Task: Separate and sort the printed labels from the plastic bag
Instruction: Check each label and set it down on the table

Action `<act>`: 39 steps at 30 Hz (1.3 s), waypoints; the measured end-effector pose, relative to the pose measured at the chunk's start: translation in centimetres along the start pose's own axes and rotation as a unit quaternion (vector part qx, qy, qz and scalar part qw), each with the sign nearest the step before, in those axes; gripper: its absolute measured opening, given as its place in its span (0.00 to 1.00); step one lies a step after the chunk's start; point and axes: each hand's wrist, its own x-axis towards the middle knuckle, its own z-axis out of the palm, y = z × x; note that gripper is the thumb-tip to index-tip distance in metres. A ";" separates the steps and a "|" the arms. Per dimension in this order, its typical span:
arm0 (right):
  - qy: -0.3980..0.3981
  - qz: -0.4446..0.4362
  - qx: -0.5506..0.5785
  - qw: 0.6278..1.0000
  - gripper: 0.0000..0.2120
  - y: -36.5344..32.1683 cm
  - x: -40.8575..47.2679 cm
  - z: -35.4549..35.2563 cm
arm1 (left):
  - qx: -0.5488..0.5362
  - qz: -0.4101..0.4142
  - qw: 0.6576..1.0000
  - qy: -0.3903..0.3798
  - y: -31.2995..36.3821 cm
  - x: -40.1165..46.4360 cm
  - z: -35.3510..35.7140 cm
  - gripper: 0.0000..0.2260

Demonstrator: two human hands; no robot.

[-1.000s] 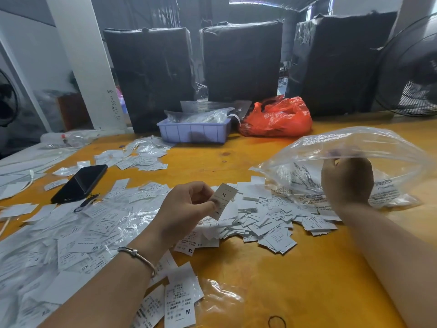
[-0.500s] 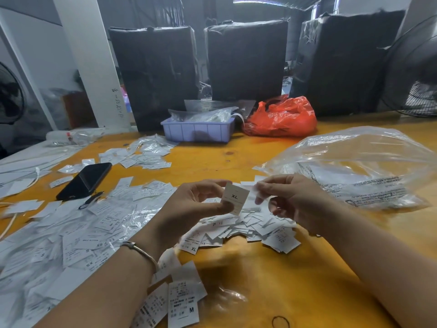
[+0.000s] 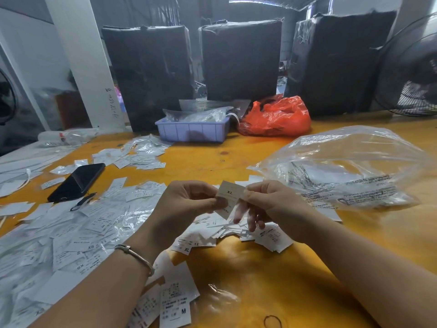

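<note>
- Your left hand (image 3: 189,204) pinches the lower left edge of an XL label (image 3: 229,193) between thumb and fingers, held up over the worktop (image 3: 272,275).
- Your right hand (image 3: 272,204) now pinches the same label at its right edge; its lower fingers (image 3: 238,215) hang loose and blurred beneath.
- A second ago that right hand was up inside the clear plastic bag (image 3: 354,166). It has let go and come across, so both hands are on the one label.
- That suggests you are peeling or checking this piece before it goes to a size group; the sorting itself looks far from done.
- The bag lies slumped on the worktop to your right, mouth towards you. Whether loose labels remain inside I cannot tell.
- Directly under your hands sits a loose heap of labels (image 3: 236,233), one marked XL at its near edge.
- To your left spreads a wider litter of labels and clear film (image 3: 71,233), with S and XS marks showing.
- Nearer you lies a label marked M (image 3: 176,306).
- A black phone (image 3: 76,182) rests among the left-hand labels and could get buried or knocked.
- Behind stand a lilac tray (image 3: 192,131) and an orange bag (image 3: 275,117), well clear of your hands.
</note>
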 end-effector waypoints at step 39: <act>0.257 -0.167 -0.089 0.948 0.15 -0.3 -0.2 -1.5 | -0.027 0.048 0.997 0.054 0.5 -0.2 -0.5 0.13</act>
